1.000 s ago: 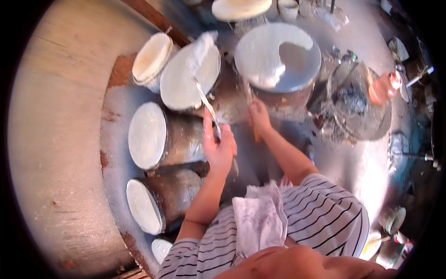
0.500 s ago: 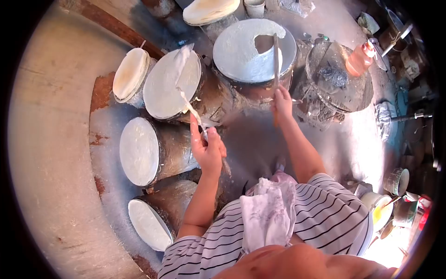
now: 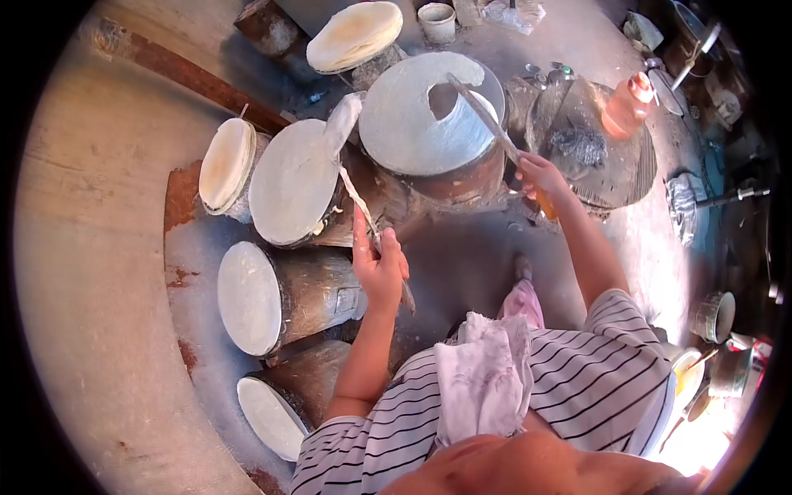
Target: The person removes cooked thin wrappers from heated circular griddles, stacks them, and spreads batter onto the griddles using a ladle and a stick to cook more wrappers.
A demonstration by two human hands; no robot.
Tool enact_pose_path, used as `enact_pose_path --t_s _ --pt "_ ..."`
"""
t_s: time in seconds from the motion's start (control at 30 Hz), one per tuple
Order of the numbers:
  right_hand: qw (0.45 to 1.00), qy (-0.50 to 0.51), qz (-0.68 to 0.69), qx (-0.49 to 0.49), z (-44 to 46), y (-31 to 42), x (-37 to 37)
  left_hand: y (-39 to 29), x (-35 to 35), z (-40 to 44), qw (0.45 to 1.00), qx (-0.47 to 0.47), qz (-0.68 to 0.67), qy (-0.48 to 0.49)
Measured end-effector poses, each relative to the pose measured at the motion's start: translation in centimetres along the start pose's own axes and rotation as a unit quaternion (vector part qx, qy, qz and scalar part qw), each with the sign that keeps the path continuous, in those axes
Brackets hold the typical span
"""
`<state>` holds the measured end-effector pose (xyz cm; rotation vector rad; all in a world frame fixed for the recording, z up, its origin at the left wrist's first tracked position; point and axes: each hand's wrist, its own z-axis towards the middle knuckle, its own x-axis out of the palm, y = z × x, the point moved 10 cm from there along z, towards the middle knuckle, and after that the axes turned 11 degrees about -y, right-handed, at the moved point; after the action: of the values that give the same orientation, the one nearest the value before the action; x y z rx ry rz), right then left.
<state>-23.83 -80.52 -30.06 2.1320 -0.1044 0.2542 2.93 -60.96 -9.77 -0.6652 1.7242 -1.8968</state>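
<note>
My left hand [image 3: 379, 262] grips a batter-coated stick [image 3: 360, 204] with a white, cloth-like piece [image 3: 341, 124] at its far end, over the edge of a round pan coated white [image 3: 290, 183]. In my right hand [image 3: 540, 177] is a long flat spatula [image 3: 487, 118] with an orange-brown handle. Its tip lies over the large griddle at the top centre, beside a dark bare patch [image 3: 443, 100] in the white batter layer [image 3: 396, 115]. Whether the tip touches the batter, I cannot tell.
Two more white-topped drum stoves [image 3: 250, 299] [image 3: 271, 419] stand at the left. Stacks of round flatbreads [image 3: 355, 36] [image 3: 227, 165] sit beyond. A pink bottle [image 3: 629, 106] and a dark scouring pad [image 3: 579, 147] rest on a round board [image 3: 635, 169] at the right.
The spatula has swept round over the large griddle, its handle now further right. The bare patch has shrunk as batter covers more. The white piece on the left stick has moved toward the griddle.
</note>
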Motion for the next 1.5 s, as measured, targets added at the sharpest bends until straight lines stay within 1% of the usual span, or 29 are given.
enact_pose_path --t_s 0.13,0.17,0.23,0.33,0.37,0.43,0.5,0.53,0.57,0.63,0.67,0.73,0.77,0.83,0.9,0.97,1.0,1.03,1.1,1.13,1.17,1.2,1.23,1.33,1.37,1.4,1.43,1.47,1.5 --pt "0.999 0.031 -0.012 -0.040 5.8 5.0 1.2 0.9 4.6 1.8 1.000 -0.003 0.001 -0.009" --pt "0.998 0.013 -0.040 -0.056 5.4 5.2 1.0 1.3 5.4 1.7 1.000 -0.014 0.014 -0.008" --pt "0.995 0.027 -0.081 -0.052 0.8 4.7 1.1 1.2 7.6 2.9 1.000 -0.014 0.020 -0.006" --pt "0.984 0.063 -0.160 0.050 0.1 1.7 -3.0 2.0 8.6 3.0 0.999 -0.023 0.034 -0.016" --pt "0.988 0.019 -0.143 0.062 1.0 3.7 -4.3 2.1 9.2 3.3 0.998 -0.023 0.052 -0.017" --pt "0.995 0.056 -0.080 0.028 6.7 5.1 -4.9 2.0 11.3 3.6 0.998 -0.026 0.054 -0.014" --pt "0.996 0.031 -0.079 -0.032 8.5 8.1 -3.7 2.2 13.2 4.1 0.999 -0.028 0.040 -0.017" --pt "0.992 0.028 -0.117 -0.042 7.5 7.8 -3.3 2.0 14.1 4.3 0.998 -0.024 0.051 -0.016" --pt "0.991 0.065 -0.118 0.026 4.0 6.7 -2.5 1.9 14.7 4.3 0.998 -0.019 0.062 -0.016" --pt "0.973 0.123 -0.169 0.094 0.0 3.5 -3.5 2.1 16.2 5.1 0.997 -0.011 0.078 -0.016" --pt "0.960 0.146 -0.214 0.105 -0.5 1.1 -5.0 2.4 16.3 5.3 0.996 -0.013 0.092 -0.016" --pt "0.974 0.120 -0.159 0.109 2.9 2.8 -7.4 2.8 16.8 4.9 0.995 -0.035 0.092 -0.014" --pt "0.982 0.098 -0.126 0.098 5.9 4.9 -7.8 2.8 17.3 5.0 0.995 -0.045 0.089 -0.019" --pt "0.985 0.097 -0.137 0.045 11.3 8.4 -7.4 3.1 17.8 5.3 0.994 -0.042 0.101 -0.025" --pt "0.982 0.122 -0.142 0.010 16.4 10.5 -5.1 3.1 18.5 5.5 0.994 -0.045 0.099 -0.033" --pt "0.979 0.113 -0.166 -0.025 18.9 13.3 -2.5 3.2 19.2 6.2 0.993 -0.044 0.109 -0.031" --pt "0.972 0.097 -0.204 -0.065 21.0 14.1 -1.3 3.4 19.4 6.5 0.992 -0.045 0.119 -0.028" --pt "0.958 0.085 -0.236 -0.139 22.1 15.1 0.2 3.8 19.5 6.7 0.990 -0.049 0.128 -0.027" --pt "0.909 0.064 -0.305 -0.278 22.3 16.5 3.3 4.7 19.7 7.4 0.991 -0.050 0.122 -0.023" --pt "0.833 0.021 -0.403 -0.378 20.0 17.7 4.4 5.2 19.7 7.4 0.992 -0.057 0.108 -0.026" --pt "0.735 -0.013 -0.488 -0.471 16.4 18.0 5.7 5.6 19.3 7.2 0.993 -0.066 0.095 -0.037" --pt "0.774 -0.004 -0.474 -0.419 14.3 17.8 4.7 5.2 19.1 7.1 0.989 -0.068 0.119 -0.058" --pt "0.806 0.014 -0.461 -0.370 12.2 18.3 3.3 4.8 19.0 7.1 0.992 -0.061 0.098 -0.046" --pt "0.837 -0.042 -0.430 -0.337 12.9 16.0 -3.0 3.9 18.0 7.6 0.993 -0.051 0.101 -0.038" --pt "0.824 -0.039 -0.448 -0.345 13.2 14.3 -3.4 3.9 18.1 7.9 0.993 -0.051 0.101 -0.038" --pt "0.808 -0.023 -0.442 -0.390 12.2 13.4 -1.5 3.9 18.6 8.0 0.993 -0.051 0.102 -0.021" --pt "0.790 -0.020 -0.431 -0.435 10.6 13.3 0.4 3.9 18.8 8.2 0.994 -0.058 0.084 -0.035" --pt "0.798 0.000 -0.445 -0.407 9.9 13.1 2.3 4.1 19.5 8.5 0.995 -0.066 0.063 -0.041" --pt "0.767 0.022 -0.496 -0.406 9.9 12.2 3.8 4.4 20.4 8.8 0.996 -0.073 0.040 -0.039"
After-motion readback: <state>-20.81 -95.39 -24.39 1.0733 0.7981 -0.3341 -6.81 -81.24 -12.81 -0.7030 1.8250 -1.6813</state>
